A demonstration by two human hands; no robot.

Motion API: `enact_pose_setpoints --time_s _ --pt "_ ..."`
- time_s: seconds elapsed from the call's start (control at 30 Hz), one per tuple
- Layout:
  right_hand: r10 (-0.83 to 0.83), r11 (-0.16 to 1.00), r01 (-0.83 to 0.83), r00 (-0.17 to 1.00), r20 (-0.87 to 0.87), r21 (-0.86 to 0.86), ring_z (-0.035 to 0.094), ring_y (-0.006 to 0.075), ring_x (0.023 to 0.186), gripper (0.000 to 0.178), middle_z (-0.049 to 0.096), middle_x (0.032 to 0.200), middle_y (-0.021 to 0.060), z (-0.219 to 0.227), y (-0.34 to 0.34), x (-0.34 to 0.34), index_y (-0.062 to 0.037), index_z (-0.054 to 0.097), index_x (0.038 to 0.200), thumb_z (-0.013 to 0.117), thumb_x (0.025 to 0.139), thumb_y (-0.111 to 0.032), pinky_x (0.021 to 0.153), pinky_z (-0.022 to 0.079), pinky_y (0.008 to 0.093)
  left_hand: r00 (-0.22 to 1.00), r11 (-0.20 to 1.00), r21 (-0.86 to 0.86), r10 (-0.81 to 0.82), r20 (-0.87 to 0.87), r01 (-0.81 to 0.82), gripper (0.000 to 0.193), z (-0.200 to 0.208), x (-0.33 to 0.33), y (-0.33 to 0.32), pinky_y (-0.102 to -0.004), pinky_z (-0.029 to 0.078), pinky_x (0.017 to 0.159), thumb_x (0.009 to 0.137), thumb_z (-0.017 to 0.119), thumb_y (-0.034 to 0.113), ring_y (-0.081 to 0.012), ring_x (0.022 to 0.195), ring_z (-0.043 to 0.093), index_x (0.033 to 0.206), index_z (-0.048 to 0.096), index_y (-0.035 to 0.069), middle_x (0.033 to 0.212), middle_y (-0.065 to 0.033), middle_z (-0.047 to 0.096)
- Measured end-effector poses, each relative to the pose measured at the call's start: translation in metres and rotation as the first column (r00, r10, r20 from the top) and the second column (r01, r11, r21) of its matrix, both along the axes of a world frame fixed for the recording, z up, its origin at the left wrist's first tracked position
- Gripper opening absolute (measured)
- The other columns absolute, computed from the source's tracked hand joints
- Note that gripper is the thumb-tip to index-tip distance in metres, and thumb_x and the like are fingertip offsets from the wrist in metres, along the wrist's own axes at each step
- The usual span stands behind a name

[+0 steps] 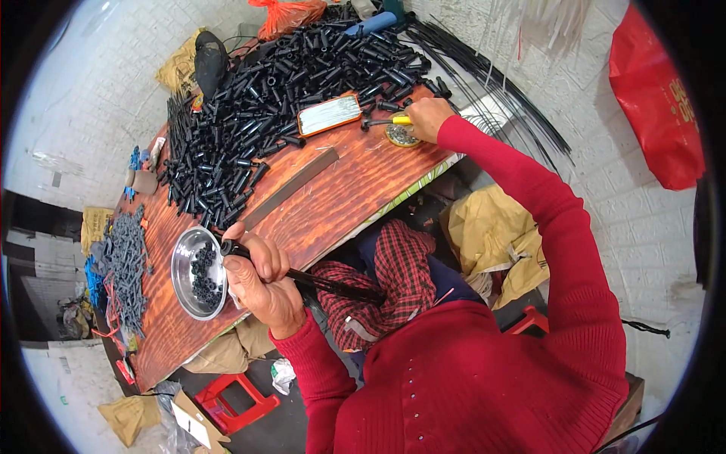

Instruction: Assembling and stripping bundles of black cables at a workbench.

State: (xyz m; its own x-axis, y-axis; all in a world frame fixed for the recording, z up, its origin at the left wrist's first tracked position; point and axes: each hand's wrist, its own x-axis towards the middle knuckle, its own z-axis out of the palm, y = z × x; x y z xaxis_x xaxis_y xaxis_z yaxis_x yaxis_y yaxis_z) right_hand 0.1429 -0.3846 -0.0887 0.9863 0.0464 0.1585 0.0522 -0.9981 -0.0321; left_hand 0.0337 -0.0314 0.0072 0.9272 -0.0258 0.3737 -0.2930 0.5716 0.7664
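Note:
My left hand (pixel 265 280) is closed round a long black tube (pixel 325 283), whose wider end shows between thumb and fingers. The tube slants down to the right, over the plaid cloth on my lap. Beside this hand stands a clear round bowl (pixel 178 266) with small black rings (pixel 204 276) in it. Farther off to the right, my right hand (pixel 428 119) grips a tool with a yellow handle (pixel 401 120) and a thin dark shaft; its exact kind cannot be made out. Just under it is a round dish (pixel 391 140) of small metal pieces.
A big heap of black tubular parts (pixel 280 83) covers the table's far side. Nearer lie an orange-rimmed tray (pixel 330 116) and a flat wooden bar (pixel 293 189). Grey parts (pixel 127 265) pile at the left; long black rods (pixel 499 79) stick out at right. A red stool (pixel 237 405) stands below.

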Motion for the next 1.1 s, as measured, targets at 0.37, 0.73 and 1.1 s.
enact_pose_setpoints --time_s 0.37,0.73,1.1 --pt "0.054 0.998 -0.052 0.997 -0.054 0.039 0.067 0.0327 0.078 0.024 0.069 0.084 0.0148 -0.008 0.000 0.006 -0.0212 0.071 0.104 0.064 0.081 -0.026 0.071 0.053 0.0451 0.999 0.999 -0.007 0.041 0.002 -0.041 0.047 -0.002 0.001 -0.003 -0.0208 0.020 0.045 0.099 0.049 0.039 -0.0042 0.052 0.026 0.124 0.048 0.000 0.064 0.0036 0.033" --pt "0.102 0.986 -0.106 0.994 0.032 0.130 0.067 0.0318 0.079 0.027 0.069 0.086 0.0129 0.011 0.027 0.000 -0.0156 0.071 0.102 0.065 0.080 -0.028 0.069 0.053 0.0443 1.000 1.000 -0.001 0.001 0.001 -0.001 0.044 -0.002 0.006 -0.002 -0.0203 0.018 0.046 0.099 0.049 0.040 -0.0033 0.052 0.023 0.124 0.046 0.003 0.064 0.0055 0.031" --pt "0.445 0.895 -0.446 0.893 -0.069 0.000 0.067 0.0300 0.076 0.048 0.069 0.082 0.0119 -0.002 0.086 0.034 -0.0186 0.064 0.118 0.066 0.070 -0.017 0.061 0.051 0.0457 1.000 0.999 -0.036 0.014 0.005 -0.014 0.044 -0.007 0.007 0.011 -0.0199 0.018 0.046 0.100 0.047 0.039 -0.0030 0.052 0.022 0.125 0.046 0.004 0.065 0.0057 0.031"
